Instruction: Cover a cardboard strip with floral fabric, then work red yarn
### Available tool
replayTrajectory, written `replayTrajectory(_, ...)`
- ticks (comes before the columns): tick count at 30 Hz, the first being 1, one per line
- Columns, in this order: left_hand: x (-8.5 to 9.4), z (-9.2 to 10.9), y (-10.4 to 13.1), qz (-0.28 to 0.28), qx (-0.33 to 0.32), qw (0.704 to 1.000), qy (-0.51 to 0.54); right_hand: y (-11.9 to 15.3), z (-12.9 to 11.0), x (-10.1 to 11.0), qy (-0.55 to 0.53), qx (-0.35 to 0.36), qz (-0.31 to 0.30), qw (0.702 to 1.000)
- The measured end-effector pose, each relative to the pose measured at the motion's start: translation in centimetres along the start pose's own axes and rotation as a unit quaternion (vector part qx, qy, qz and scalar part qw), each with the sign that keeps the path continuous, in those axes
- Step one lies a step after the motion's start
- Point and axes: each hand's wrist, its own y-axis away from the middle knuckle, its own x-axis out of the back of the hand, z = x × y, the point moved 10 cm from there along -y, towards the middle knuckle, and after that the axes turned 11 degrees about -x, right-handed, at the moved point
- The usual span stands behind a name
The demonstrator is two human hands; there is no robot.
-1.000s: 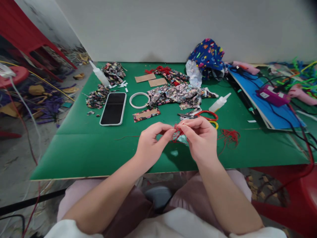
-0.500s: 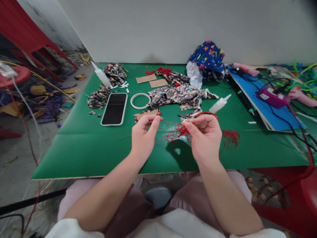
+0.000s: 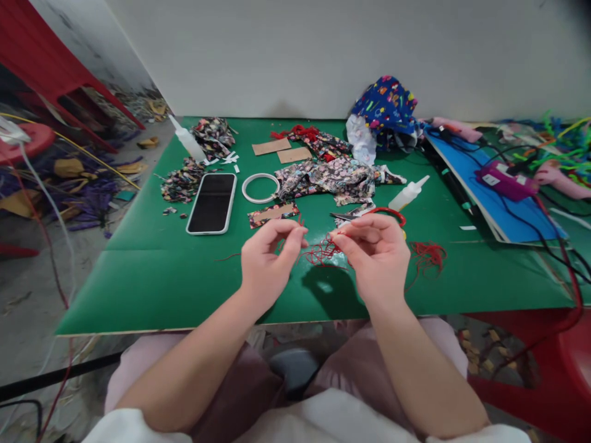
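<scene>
My left hand (image 3: 270,261) pinches a bit of red thread over the front half of the green table (image 3: 161,289). Thumb and forefinger of my right hand (image 3: 378,255) are closed on red thread too, and red-handled scissors (image 3: 388,212) lie against or in its fingers, blades toward the left. A tangle of red thread (image 3: 321,253) is between and beneath the hands. More red thread (image 3: 430,255) rests to the right. Just beyond my left hand is a floral strip with a brown card piece (image 3: 273,214).
A phone (image 3: 211,204), a white ring (image 3: 260,188) and crumpled floral fabric (image 3: 327,178) lie beyond the hands. Glue bottles stand or lean at left (image 3: 188,140) and lie at right (image 3: 409,194). Blue folder (image 3: 498,203) and purple device (image 3: 506,180) are on the right.
My hands have come slightly closer together. The thread that was stretched between them no longer shows as a straight line; a short tuft now sticks up at my left fingertips.
</scene>
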Motion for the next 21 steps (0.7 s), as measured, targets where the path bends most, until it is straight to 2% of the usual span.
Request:
replayTrajectory(2,-1.2,0.3,0.7,-0.057,0.003,0.998,-0.008,0.3,0.0,-0.5,0.016,-0.007,-0.018,1.000)
replayTrajectory(5,-2.0,1.3,1.1,-0.103,-0.036,0.992,-0.057,0.5,0.0,-0.9,0.028,-0.017,-0.036,0.999)
replayTrajectory(10,-2.8,3.9,1.1,-0.128,-0.163,0.969,-0.135,0.5,0.2,-1.2,0.008,-0.032,-0.043,0.999)
replayTrajectory(13,-3.2,4.9,1.1,-0.141,-0.212,0.954,-0.158,0.6,0.4,-1.3,0.007,-0.042,-0.047,0.998)
replayTrajectory(21,-3.9,4.5,1.5,-0.203,-0.228,0.942,-0.141,0.5,0.2,-1.2,0.013,-0.037,-0.059,0.997)
